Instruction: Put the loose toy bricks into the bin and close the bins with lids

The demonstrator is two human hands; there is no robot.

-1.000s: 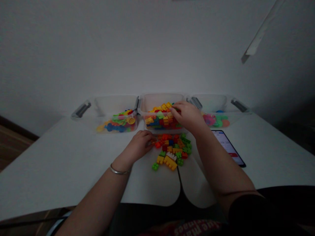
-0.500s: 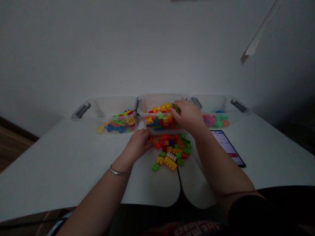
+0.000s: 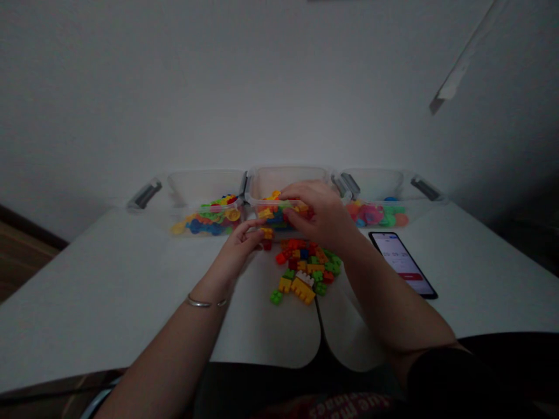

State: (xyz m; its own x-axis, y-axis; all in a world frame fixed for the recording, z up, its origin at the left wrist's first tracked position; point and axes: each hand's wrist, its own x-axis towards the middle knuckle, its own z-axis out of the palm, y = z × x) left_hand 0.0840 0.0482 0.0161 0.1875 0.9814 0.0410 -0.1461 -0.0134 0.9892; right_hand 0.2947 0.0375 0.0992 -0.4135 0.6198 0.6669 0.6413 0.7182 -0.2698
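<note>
"As the left hand (image 3: pixel 245 241) pinches a knobbly yellow brick (image 3: pixel 267 234) by the front of the clear middle bin (image 3: pixel 288 177), a red piece (image 3: pixel 266 245) just below it, what is the right hand (image 3: pixel 322 210) doing?"

"It bends over that bin's front rim, fingers curved above the plastic bricks inside; whether they grip one, I cannot tell."

"And the loose bricks?"

"They lie in a heap (image 3: pixel 312 268) on the smooth white table (image 3: pixel 131 285), just before the bin: hard, blocky, studded pieces, mostly red, orange, yellow and green. See-through bins flank it, the left bin (image 3: pixel 205 186) and the right bin (image 3: pixel 375 180), holding rounder shapes. A flat, glossy phone (image 3: pixel 406 266) lies right of the heap."

"What differs from half a second ago?"

"The left hand has left the heap's edge and risen toward the bin; the right has shifted from the bin's right side toward its middle, covering yellow bricks that showed there."
</note>
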